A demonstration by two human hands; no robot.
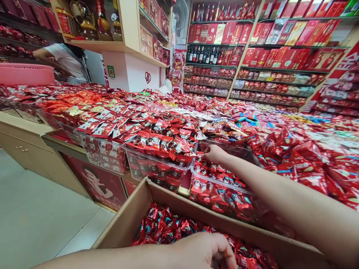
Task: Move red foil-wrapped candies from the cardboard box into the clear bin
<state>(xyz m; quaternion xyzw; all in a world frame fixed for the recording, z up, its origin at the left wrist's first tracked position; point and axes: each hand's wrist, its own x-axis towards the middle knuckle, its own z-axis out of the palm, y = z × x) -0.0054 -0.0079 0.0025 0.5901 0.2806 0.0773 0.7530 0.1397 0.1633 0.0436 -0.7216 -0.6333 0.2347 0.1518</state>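
My right hand (pixel 215 154) reaches across to the back of a clear plastic bin (pixel 221 183). Its fingertips are pinched together at a small red wrapped candy (pixel 199 157) beside the bin's back left corner. More red and blue wrapped candies (pixel 215 194) fill this bin. Lower down, my left hand (pixel 203 248) hangs over an open cardboard box (pixel 174 198), its fingers curled downward. Red wrapped candies (pixel 171 226) cover the inside of the box. What the left fingers hold, if anything, is hidden by the hand and the frame edge.
Clear bins heaped with red packets (pixel 159 144) stand left of my right hand. Larger red packets (pixel 303 160) pile up under my right forearm. Behind are shelves (pixel 218 45) of bottles and gift boxes. A person (pixel 67 61) stands at the far left by a pink basket (pixel 25 73).
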